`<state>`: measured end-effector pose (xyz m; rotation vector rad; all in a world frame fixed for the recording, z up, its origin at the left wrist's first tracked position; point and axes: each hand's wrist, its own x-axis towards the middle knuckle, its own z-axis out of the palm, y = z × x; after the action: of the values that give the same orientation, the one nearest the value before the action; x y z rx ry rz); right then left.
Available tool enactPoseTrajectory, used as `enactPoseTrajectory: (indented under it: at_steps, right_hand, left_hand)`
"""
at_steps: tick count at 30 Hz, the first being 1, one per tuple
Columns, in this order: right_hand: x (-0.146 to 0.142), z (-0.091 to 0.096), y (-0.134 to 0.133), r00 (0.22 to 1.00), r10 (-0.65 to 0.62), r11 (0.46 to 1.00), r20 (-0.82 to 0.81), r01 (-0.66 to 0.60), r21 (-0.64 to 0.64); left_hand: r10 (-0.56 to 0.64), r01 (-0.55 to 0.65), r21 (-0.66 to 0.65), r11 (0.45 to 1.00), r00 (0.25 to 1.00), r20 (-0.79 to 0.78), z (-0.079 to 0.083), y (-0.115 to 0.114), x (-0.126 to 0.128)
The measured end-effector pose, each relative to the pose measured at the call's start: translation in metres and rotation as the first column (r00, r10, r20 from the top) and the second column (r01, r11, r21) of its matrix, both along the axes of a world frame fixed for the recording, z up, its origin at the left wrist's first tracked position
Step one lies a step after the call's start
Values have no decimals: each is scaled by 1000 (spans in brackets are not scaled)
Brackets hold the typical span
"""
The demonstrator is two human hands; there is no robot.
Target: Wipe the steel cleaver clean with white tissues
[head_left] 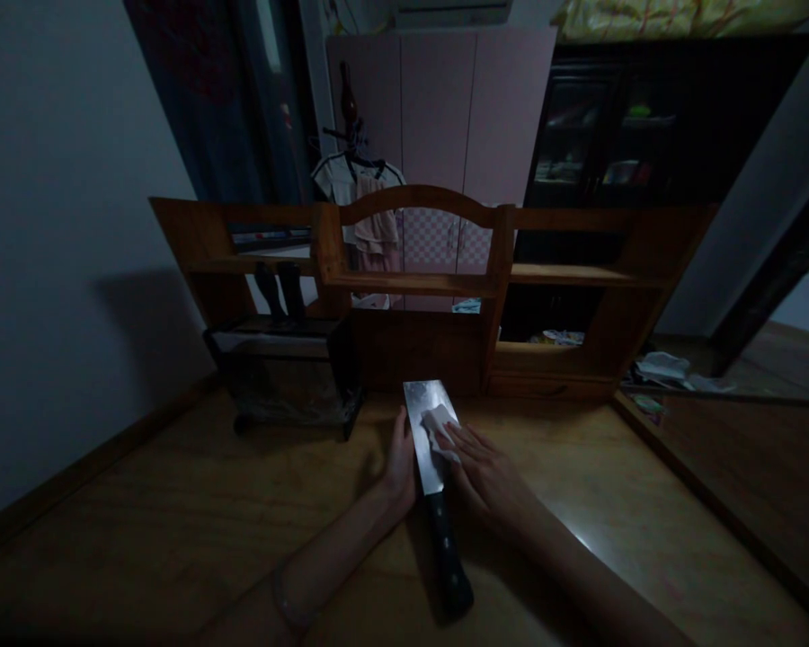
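Observation:
A cleaver (pixel 427 467) with a broad steel blade and a black riveted handle is held above the wooden tabletop, its handle toward me. My left hand (pixel 400 463) supports the blade along its left edge, with the thumb up beside it and the other fingers hidden beneath. My right hand (pixel 482 472) presses a crumpled white tissue (pixel 440 422) flat against the upper face of the blade. The fingertips of that hand rest on the tissue.
A knife block (pixel 283 382) with two black-handled knives stands at the back left. Behind it runs a wooden shelf unit (pixel 418 286) along the tabletop (pixel 175 521). A white wall (pixel 60 270) bounds the left side; the table's raised edge (pixel 701 485) lies at right.

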<state>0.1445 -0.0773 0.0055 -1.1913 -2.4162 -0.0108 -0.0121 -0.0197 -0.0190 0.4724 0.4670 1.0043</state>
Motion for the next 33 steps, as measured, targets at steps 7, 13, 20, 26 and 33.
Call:
enactPoseTrajectory:
  at_steps: [7, 13, 20, 26, 33]
  right_hand:
    - [10, -13, 10, 953, -287, 949, -92, 296, 104]
    - [-3, 1, -4, 997, 37, 997, -69, -32, 72]
    - [-11, 0, -7, 992, 127, 991, -16, -128, -42]
    - [5, -12, 7, 999, -52, 999, -6, 52, 17]
    - [1, -7, 2, 997, -63, 996, -49, 66, 62]
  left_hand:
    - [-22, 22, 31, 999, 1000, 0, 0, 3, -1]
    - [-32, 35, -70, 997, 998, 46, -1, 7, -2]
    - [-17, 19, -134, 991, 1000, 21, -7, 10, -1]
    - [-51, 53, -54, 997, 998, 31, -8, 10, -4]
    - [-56, 58, -24, 998, 995, 78, -7, 11, -3]
